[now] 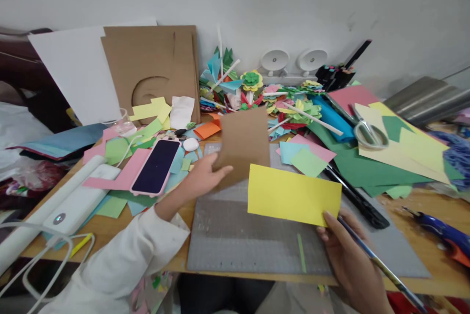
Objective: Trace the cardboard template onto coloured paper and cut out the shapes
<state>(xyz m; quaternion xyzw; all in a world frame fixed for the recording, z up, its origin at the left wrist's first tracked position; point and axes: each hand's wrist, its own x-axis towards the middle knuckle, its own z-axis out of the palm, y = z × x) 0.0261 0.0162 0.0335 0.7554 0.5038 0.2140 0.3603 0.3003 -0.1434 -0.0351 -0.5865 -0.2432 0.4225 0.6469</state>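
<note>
My left hand (pixel 203 177) is at the lower left edge of a brown cardboard piece (pixel 245 140), thumb across its front and the other fingers partly hidden at its edge. The cardboard is tilted up over the back of the grey cutting mat (pixel 235 245). Between the thumb and fingers of my right hand (pixel 348 250) is the corner of a yellow paper rectangle (pixel 293 195), raised above the mat. A slim pencil (pixel 382 265) also rests in that hand, pointing down to the right. A thin green paper strip (pixel 301 253) lies on the mat.
A phone (pixel 156 166) lies on paper scraps at left, beside a white power strip (pixel 81 199) with cables. Paper flowers (pixel 251 80) pile up along the wall. A black-handled tool (pixel 358 199), scissors (pixel 367 125) and a blue glue gun (pixel 440 230) are at right.
</note>
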